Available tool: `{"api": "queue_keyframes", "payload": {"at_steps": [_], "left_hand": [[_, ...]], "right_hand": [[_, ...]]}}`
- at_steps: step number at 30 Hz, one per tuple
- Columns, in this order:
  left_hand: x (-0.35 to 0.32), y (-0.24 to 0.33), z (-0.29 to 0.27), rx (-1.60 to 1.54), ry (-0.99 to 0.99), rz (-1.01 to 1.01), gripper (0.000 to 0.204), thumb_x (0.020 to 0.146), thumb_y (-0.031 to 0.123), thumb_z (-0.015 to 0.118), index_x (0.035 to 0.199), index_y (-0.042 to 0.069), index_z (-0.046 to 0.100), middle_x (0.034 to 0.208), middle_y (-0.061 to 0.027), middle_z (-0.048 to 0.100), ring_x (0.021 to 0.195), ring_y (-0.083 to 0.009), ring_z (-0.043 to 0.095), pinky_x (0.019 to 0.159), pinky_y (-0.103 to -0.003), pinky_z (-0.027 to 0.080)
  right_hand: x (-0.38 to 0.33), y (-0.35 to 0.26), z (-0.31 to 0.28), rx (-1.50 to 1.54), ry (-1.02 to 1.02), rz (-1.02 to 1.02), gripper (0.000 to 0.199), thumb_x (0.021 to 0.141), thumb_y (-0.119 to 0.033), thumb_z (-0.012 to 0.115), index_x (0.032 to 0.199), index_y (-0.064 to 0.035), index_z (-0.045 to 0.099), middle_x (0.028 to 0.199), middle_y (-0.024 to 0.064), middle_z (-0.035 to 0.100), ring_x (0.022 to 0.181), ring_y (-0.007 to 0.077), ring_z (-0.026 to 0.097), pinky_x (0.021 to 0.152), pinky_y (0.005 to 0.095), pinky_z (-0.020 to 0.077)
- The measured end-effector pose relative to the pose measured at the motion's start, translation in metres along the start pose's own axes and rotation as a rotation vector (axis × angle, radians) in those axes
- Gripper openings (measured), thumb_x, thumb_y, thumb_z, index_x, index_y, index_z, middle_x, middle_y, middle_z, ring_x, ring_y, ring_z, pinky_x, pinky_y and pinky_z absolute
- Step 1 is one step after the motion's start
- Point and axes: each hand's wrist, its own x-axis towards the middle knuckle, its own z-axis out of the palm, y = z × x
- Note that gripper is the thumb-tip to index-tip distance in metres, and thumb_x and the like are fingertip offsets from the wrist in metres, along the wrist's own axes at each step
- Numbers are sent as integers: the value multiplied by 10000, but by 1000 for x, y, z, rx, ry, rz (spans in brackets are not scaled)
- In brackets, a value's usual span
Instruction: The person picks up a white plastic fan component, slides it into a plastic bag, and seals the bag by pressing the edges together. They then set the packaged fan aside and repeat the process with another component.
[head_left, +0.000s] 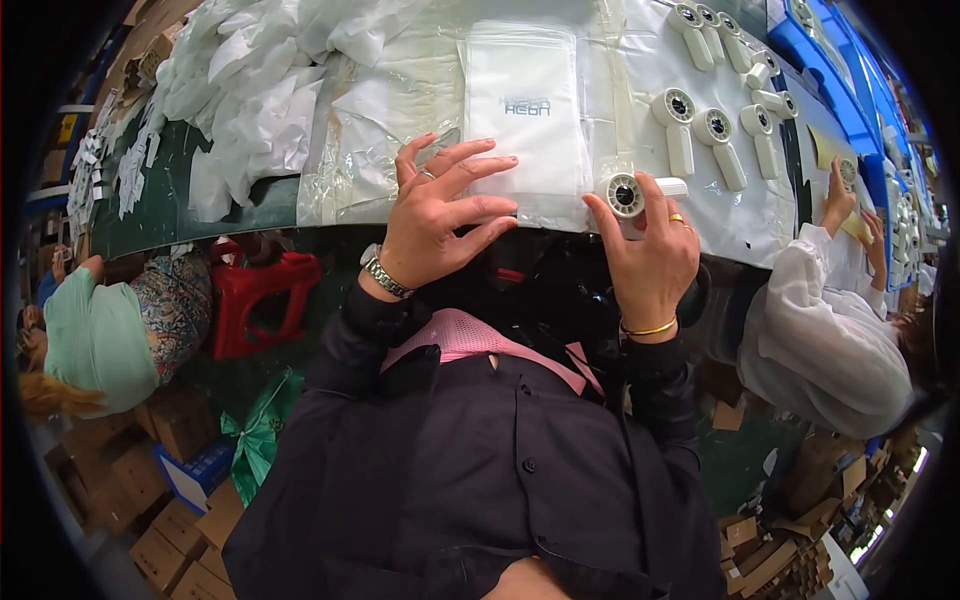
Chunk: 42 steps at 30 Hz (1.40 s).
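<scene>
Dark jacket (330,450) nearest; right fingers (655,203) clamp white fan (625,196) crosswise, handle (675,187) pointing right; left fingers (478,209) spread apart.

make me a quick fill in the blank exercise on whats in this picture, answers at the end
1. The thumb and a finger of the right hand are at either side of the round head of a white handheld ____.
2. A gold bangle circles the person's ____ wrist.
3. The stack of flat white bags lies to the ____ of the right hand.
4. The knotted plastic bag at the lower left is ____.

Missing words: fan; right; left; green.
</scene>
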Motion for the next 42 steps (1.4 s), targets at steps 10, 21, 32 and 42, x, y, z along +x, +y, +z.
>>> {"api": "queue_keyframes", "payload": {"at_steps": [10, 21, 32, 42], "left_hand": [[-2, -7, 15, -69, 92, -121, 200, 905, 238, 868, 1096, 207, 818, 1287, 50, 775, 1310, -157, 657, 1187, -463, 295], [12, 2, 8, -11, -33, -97, 359, 875, 202, 861, 1227, 182, 795, 1375, 24, 729, 1287, -184, 617, 1115, -423, 290], [15, -4, 15, -49, 29, -161, 167, 906, 164, 822, 1069, 151, 787, 1263, 24, 758, 1201, -186, 646, 1075, -411, 307], [16, -3, 27, -64, 156, -271, 44, 965, 197, 776, 981, 158, 764, 1099, 55, 773, 1041, -173, 681, 1026, -431, 320]], "right_hand": [[-15, -5, -10, 0, -18, 33, 524, 900, -307, 888, 1366, -122, 736, 996, 106, 739, 745, 278, 691, 726, 392, 532], [-9, -29, -17, 670, -5, -182, 625, 842, -34, 884, 1424, -34, 657, 1227, 162, 732, 1032, 302, 747, 836, 384, 601], [-20, -25, 4, 694, -208, -193, 639, 834, -29, 877, 1430, -45, 646, 1299, 185, 688, 1082, 355, 740, 889, 409, 605], [-7, -14, -6, 637, -275, -419, 626, 741, -67, 876, 1346, -75, 712, 1218, 139, 710, 1168, 352, 730, 976, 453, 541]]}}
